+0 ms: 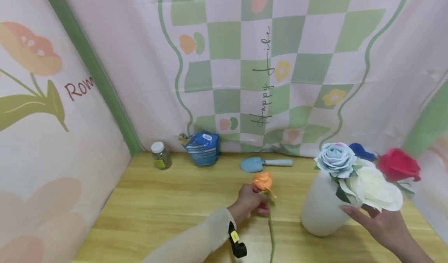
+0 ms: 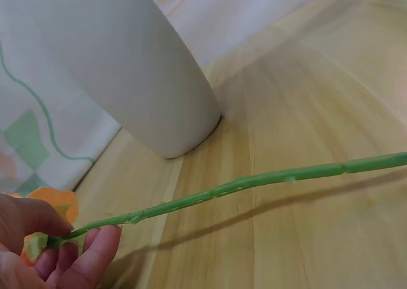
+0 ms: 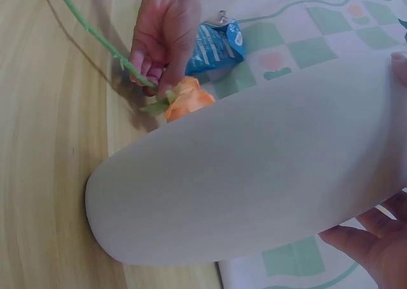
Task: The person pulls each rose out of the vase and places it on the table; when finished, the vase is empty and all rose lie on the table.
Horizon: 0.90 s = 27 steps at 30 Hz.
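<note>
My left hand (image 1: 249, 201) pinches an orange artificial rose (image 1: 262, 181) just below its bloom. Its long green stem (image 2: 254, 182) stretches away from the fingertips, close over the table toward the near side. To the right, a tall white vase (image 1: 316, 206) stands on the table. My right hand (image 1: 383, 226) grips the vase near its top, with the thumb on one side and the fingers on the other in the right wrist view. From its mouth come a light blue rose (image 1: 336, 158), a white flower (image 1: 372, 188), a red rose (image 1: 398, 164) and a dark blue bloom (image 1: 362, 151). The vase's mouth is hidden behind the flowers.
Along the back of the wooden table (image 1: 168, 200) are a small white-capped jar (image 1: 161, 157), a blue bag (image 1: 203, 148) with a clipped top and a light blue hand trowel (image 1: 266, 163). Patterned curtains (image 1: 227, 72) hang behind and at the sides.
</note>
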Available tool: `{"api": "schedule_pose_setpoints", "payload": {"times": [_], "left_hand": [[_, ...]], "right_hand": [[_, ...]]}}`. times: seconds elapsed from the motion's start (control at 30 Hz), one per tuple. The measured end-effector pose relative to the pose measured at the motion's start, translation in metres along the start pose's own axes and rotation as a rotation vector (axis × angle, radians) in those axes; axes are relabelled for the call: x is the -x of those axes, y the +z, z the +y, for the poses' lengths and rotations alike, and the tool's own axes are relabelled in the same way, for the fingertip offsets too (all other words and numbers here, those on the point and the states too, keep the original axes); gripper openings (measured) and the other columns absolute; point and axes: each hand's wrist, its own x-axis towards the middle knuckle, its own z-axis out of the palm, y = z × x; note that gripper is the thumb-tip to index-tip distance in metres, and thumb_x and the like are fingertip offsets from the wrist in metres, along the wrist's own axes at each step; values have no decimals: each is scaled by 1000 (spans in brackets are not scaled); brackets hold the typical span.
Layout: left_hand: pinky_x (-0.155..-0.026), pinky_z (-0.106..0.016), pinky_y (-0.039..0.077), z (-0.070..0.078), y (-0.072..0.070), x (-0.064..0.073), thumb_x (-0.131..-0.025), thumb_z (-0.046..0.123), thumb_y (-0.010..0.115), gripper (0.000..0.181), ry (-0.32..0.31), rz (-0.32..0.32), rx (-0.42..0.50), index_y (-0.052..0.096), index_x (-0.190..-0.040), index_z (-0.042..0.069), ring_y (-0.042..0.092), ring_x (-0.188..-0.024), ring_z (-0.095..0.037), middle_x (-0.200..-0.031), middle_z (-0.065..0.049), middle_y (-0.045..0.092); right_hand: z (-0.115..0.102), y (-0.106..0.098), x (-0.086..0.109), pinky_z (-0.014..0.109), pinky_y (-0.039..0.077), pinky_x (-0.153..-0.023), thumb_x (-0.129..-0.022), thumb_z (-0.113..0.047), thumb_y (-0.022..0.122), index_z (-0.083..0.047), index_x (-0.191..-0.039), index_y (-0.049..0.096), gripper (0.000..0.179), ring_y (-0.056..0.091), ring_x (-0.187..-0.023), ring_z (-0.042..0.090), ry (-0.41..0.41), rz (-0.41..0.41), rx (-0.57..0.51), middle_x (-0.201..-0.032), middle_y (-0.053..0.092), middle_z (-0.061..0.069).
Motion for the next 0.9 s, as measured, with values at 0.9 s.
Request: {"api": "schedule_pose_setpoints", "payload": {"times": [0.9], "left_hand": [[-46, -32, 59, -6, 1, -1, -74, -14, 63, 27, 25, 52, -75, 50, -77, 9, 60, -44, -13, -61, -6, 58]], "right_hand": [[-1, 3, -3, 12, 56, -85, -64, 34, 67, -2, -139, 46, 86, 65, -110, -3, -77, -13, -266, -126, 61, -8]]}}
